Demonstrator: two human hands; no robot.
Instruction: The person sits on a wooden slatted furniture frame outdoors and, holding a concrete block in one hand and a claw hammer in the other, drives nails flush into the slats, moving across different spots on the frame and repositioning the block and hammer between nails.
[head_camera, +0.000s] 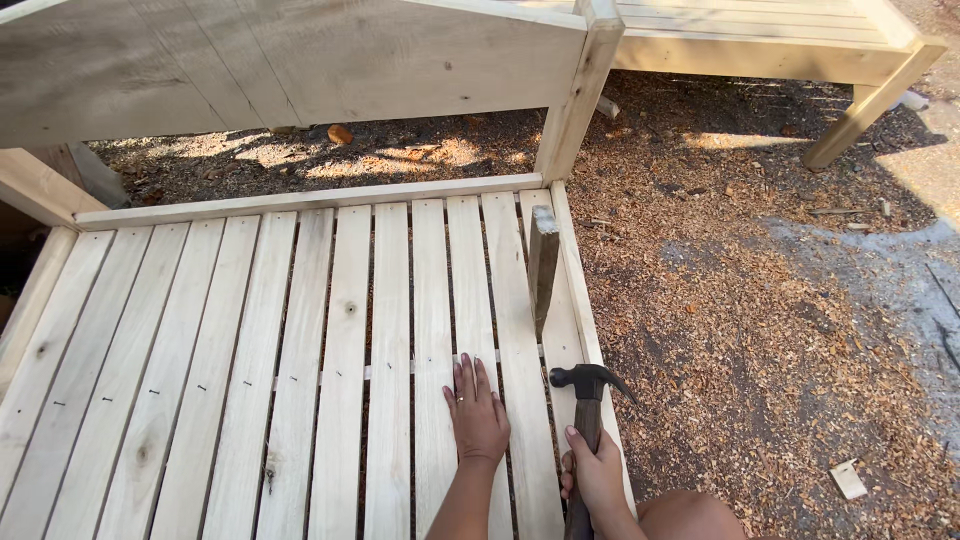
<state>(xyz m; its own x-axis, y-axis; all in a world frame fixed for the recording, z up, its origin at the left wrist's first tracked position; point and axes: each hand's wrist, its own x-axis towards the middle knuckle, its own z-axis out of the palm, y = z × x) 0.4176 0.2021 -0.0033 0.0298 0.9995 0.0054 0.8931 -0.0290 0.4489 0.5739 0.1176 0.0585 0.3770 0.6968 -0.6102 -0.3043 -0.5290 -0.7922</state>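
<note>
While the right hand (597, 478) is closed around the dark wooden handle of a black-headed claw hammer (586, 420), the head stands above the right edge of the pale slatted wooden bed frame (250, 330). Just beside it, the left hand (477, 415) lies open and flat on a slat, holding nothing. A short upright wooden block (543, 265) stands near the frame's right rail. Beyond that rail, sawdust-strewn ground (750, 330) spreads outdoors, partly sunlit, with a second pale wooden frame (780, 45) at the far right.
</note>
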